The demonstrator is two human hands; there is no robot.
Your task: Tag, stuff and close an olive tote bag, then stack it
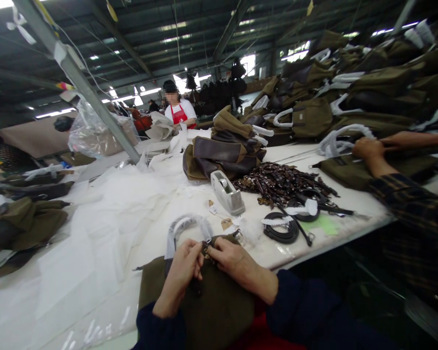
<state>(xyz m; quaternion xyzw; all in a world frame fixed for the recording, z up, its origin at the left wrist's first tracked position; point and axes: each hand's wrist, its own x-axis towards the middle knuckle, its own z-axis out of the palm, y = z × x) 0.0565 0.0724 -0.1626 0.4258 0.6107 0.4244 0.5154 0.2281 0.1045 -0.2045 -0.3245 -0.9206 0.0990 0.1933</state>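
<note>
An olive-green handbag (219,311) lies at the table's front edge before me, its handle (190,222) wrapped in white padding. My left hand (182,270) is closed at the handle's base, thumb and fingers pinching a small dark charm with gold-coloured chain (206,252). From the right, my right hand (235,260) pinches the same charm beside the handle. Exactly how the charm meets the handle is hidden by my fingers. Just beyond the bag lie a brown paper tag (227,224) and a grey tape dispenser (227,193).
A heap of dark brown charms (284,182) and coiled black straps (281,227) lie to the right. Olive bags (310,116) are piled behind. At right, a co-worker's hands (372,150) rest on another bag. White sheets (91,253) cover the left; a metal post (95,97) rises there.
</note>
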